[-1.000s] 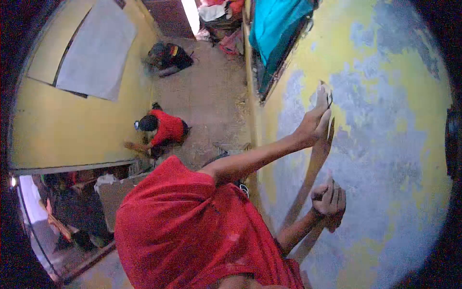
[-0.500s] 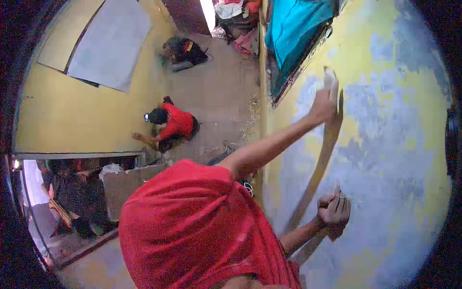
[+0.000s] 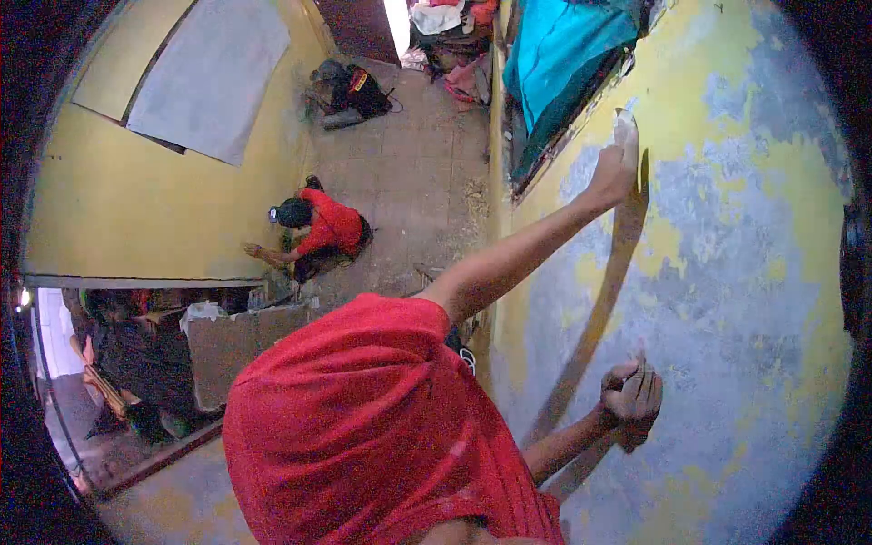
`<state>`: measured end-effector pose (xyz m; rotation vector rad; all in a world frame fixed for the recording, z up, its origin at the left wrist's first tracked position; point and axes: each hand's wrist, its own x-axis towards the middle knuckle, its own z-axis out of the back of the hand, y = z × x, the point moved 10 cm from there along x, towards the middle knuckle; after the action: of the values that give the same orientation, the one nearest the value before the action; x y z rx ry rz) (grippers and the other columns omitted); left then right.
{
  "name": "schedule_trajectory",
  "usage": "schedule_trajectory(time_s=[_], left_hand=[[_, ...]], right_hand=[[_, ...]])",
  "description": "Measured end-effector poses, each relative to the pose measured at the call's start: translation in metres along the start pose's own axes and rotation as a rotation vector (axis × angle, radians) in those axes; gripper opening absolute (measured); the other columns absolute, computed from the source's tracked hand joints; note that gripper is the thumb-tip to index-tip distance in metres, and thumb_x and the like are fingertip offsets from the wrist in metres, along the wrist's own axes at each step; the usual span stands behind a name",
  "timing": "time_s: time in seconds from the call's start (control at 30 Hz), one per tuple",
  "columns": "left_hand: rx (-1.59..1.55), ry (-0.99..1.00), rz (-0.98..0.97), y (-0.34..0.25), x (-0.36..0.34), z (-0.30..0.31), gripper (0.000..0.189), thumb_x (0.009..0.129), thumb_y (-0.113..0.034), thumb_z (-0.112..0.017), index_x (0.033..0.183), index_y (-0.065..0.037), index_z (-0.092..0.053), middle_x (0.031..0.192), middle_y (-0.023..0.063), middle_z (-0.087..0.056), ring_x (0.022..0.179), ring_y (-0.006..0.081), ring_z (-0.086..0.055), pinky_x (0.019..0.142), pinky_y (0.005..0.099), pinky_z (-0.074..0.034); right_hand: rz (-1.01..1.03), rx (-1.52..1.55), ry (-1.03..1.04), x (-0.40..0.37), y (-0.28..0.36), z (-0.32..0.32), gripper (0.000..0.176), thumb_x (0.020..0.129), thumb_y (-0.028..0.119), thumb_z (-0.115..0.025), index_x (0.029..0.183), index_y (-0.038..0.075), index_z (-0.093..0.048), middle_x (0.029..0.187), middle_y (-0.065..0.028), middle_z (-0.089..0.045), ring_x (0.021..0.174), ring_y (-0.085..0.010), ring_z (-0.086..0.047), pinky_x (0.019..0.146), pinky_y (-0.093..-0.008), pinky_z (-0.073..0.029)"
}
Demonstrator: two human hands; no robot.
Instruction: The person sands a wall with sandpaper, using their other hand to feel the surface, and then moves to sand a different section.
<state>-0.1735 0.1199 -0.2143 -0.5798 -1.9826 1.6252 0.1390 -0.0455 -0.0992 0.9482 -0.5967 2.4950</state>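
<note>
My left hand [image 3: 619,163] is raised at the end of a stretched arm, near the window edge. Its fingers are closed, and a small pale piece with a dark rim shows at their tips. Lower down, my right hand [image 3: 631,395] is curled close to the patchy yellow and grey wall [image 3: 727,300], fingers bent, with a faint pale sliver above them. I cannot tell what either hand grips. Both arms throw dark shadows on the wall. The red shirt [image 3: 345,418] on my shoulder covers the lower middle of the view.
Far below, a person in red [image 3: 331,222] with a head lamp crouches at the opposite yellow wall [image 3: 136,200]. Another person [image 3: 350,91] is farther back on the tiled floor [image 3: 400,173]. Teal cloth [image 3: 568,54] hangs in the window opening. Debris [image 3: 472,218] lies along the wall's foot.
My left hand has shifted slightly up, closer to the window edge. My right hand has barely moved. The surroundings have shifted slightly with the camera.
</note>
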Motion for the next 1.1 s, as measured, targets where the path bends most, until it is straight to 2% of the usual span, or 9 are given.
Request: schedule_trajectory(time_s=[0.03, 0.17, 0.33, 0.37, 0.53, 0.6, 0.7, 0.8, 1.1], left_hand=[[0.134, -0.042, -0.211, -0.010, -0.010, -0.001, 0.071, 0.101, -0.052, -0.031, 0.077, 0.010, -0.057, 0.066, 0.0319, -0.055, 0.059, 0.0415, -0.059, 0.060, 0.0503, -0.043], [0.105, 0.185, 0.012, 0.000, -0.060, -0.013, 0.057, 0.101, -0.043, -0.038, 0.087, 0.008, -0.057, 0.075, 0.0321, -0.058, 0.061, 0.0456, -0.059, 0.058, 0.0500, -0.044], [0.484, 0.040, -0.533, -0.006, -0.018, -0.028, 0.054, 0.099, -0.040, -0.040, 0.087, 0.009, -0.058, 0.076, 0.0322, -0.061, 0.064, 0.0453, -0.062, 0.053, 0.0479, -0.044], [0.225, 0.054, -0.141, 0.016, 0.001, -0.021, 0.056, 0.100, -0.041, -0.038, 0.093, 0.011, -0.058, 0.077, 0.0334, -0.061, 0.067, 0.0457, -0.063, 0.058, 0.0478, -0.046], [0.075, 0.089, -0.175, -0.010, -0.076, -0.018, 0.058, 0.102, -0.046, -0.033, 0.103, 0.007, -0.058, 0.081, 0.0361, -0.060, 0.084, 0.0488, -0.063, 0.073, 0.0513, -0.046], [0.059, 0.176, 0.028, 0.006, -0.065, -0.021, 0.052, 0.102, -0.043, -0.035, 0.108, 0.004, -0.057, 0.082, 0.0339, -0.061, 0.084, 0.0480, -0.064, 0.071, 0.0520, -0.046], [0.561, 0.052, -0.542, -0.035, -0.023, -0.020, 0.041, 0.099, -0.035, -0.045, 0.103, 0.003, -0.059, 0.075, 0.0281, -0.063, 0.073, 0.0446, -0.064, 0.059, 0.0481, -0.047], [0.127, 0.099, -0.211, -0.020, -0.023, -0.010, 0.038, 0.098, -0.030, -0.046, 0.104, 0.005, -0.059, 0.075, 0.0304, -0.062, 0.070, 0.0472, -0.063, 0.059, 0.0494, -0.048], [0.068, 0.095, -0.099, -0.008, -0.022, -0.005, 0.047, 0.103, -0.036, -0.036, 0.098, 0.006, -0.056, 0.078, 0.0336, -0.058, 0.078, 0.0493, -0.062, 0.064, 0.0522, -0.046]], right_hand=[[-0.039, -0.042, 0.047, -0.005, -0.002, -0.006, 0.024, 0.092, 0.009, -0.047, 0.093, -0.001, -0.069, 0.081, -0.0144, -0.068, 0.066, -0.0291, -0.064, 0.061, -0.0412, -0.053], [-0.136, -0.075, 0.192, -0.018, -0.011, -0.019, 0.024, 0.090, 0.013, -0.050, 0.097, 0.003, -0.071, 0.087, -0.0122, -0.070, 0.073, -0.0274, -0.067, 0.073, -0.0424, -0.056], [-0.079, -0.106, 0.091, -0.019, -0.012, -0.005, 0.024, 0.091, 0.012, -0.050, 0.097, 0.002, -0.070, 0.085, -0.0131, -0.070, 0.074, -0.0297, -0.067, 0.071, -0.0439, -0.056], [-0.086, -0.126, 0.104, -0.022, -0.014, -0.007, 0.024, 0.091, 0.012, -0.049, 0.096, 0.002, -0.070, 0.084, -0.0133, -0.070, 0.073, -0.0301, -0.067, 0.071, -0.0442, -0.056], [-0.141, -0.062, 0.114, -0.018, -0.017, -0.013, 0.023, 0.090, 0.012, -0.050, 0.097, 0.002, -0.070, 0.084, -0.0132, -0.070, 0.074, -0.0299, -0.067, 0.072, -0.0446, -0.056], [-0.137, -0.059, 0.083, -0.021, -0.014, -0.009, 0.023, 0.089, 0.012, -0.050, 0.098, 0.003, -0.070, 0.084, -0.0130, -0.070, 0.074, -0.0297, -0.067, 0.073, -0.0445, -0.056], [-0.083, -0.112, 0.118, -0.013, -0.012, -0.009, 0.021, 0.089, 0.011, -0.050, 0.094, 0.003, -0.069, 0.080, -0.0129, -0.069, 0.068, -0.0294, -0.066, 0.066, -0.0429, -0.055], [-0.021, -0.106, -0.001, 0.001, -0.002, 0.002, 0.019, 0.089, 0.010, -0.050, 0.088, 0.003, -0.068, 0.076, -0.0130, -0.068, 0.060, -0.0290, -0.064, 0.057, -0.0410, -0.054], [0.014, -0.052, -0.003, 0.020, 0.011, 0.012, 0.027, 0.094, 0.004, -0.046, 0.077, -0.004, -0.065, 0.074, -0.0158, -0.068, 0.056, -0.0315, -0.060, 0.050, -0.0406, -0.050]])
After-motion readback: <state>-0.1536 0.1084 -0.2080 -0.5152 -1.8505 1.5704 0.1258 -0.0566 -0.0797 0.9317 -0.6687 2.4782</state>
